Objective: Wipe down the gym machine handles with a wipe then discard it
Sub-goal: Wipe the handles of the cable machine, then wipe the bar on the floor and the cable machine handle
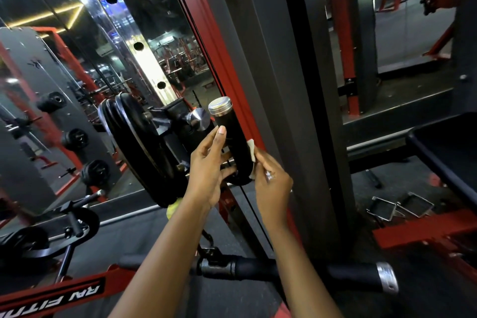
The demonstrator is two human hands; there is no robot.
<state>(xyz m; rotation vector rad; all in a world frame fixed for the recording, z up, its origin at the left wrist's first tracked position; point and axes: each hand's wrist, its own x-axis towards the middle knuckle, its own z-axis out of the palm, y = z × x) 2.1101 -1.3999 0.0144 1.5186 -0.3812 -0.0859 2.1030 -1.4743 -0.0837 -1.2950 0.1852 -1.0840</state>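
Both bare forearms reach up from the bottom of the view to a black, upright handle. Her left hand is released, fingers spread, its thumb lying flat along the handle's left side and its fingertips touching the lower curve. Her right hand is pinched on a small white wipe, pressing it against the handle's right side low down, where the grip bends.

That handle has a dull black sleeve and a shiny metal end cap on top. Just to its left stands a second capped stub, and beyond that a black weight plate on edge. A dark upright post with a red edge runs close behind the right hand, leaving little space there. Below the arms lies a horizontal bar with a silver cap.
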